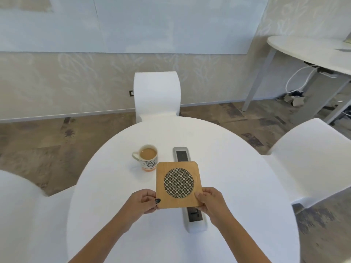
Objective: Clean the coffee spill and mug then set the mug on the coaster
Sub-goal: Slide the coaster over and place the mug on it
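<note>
Coaster (178, 184) pinched by left hand (145, 201), right hand (210, 202); mug (147, 157) beside, socket strip (182, 154) beneath.

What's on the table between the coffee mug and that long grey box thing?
Nothing. In the head view, only bare white table shows between the mug and the grey socket strip. The wooden coaster, held in both hands, sits nearer.
</note>
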